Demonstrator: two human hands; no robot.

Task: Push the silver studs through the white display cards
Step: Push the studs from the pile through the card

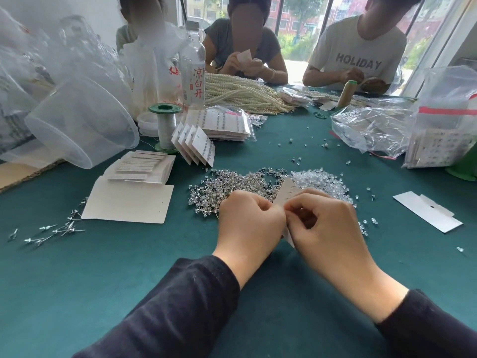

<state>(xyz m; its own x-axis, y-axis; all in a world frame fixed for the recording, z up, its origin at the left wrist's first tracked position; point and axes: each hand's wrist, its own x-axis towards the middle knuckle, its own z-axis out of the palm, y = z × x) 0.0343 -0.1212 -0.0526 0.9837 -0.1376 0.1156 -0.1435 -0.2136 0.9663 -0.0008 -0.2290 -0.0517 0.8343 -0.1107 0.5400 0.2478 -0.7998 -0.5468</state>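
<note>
Both my hands meet over the green table (129, 267). My right hand (325, 218) grips a white display card (286, 192) that stands on edge between the hands, its top corner sticking up. My left hand (247, 215) has its fingers curled against the card's left face; whatever it pinches is hidden. Just behind the hands lies a heap of silver studs (232, 184), with a heap of clear backs (320, 180) to its right. Blank white cards (129, 202) lie flat at the left. Filled cards (196, 146) lean in a row further back.
Loose studs (54, 231) are scattered at the left. A white card (428, 211) lies at the right. A green thread spool (165, 125), a water bottle (192, 71), pearl strands (245, 91), clear tubs (80, 122) and plastic bags (371, 127) crowd the back. Three people sit across the table.
</note>
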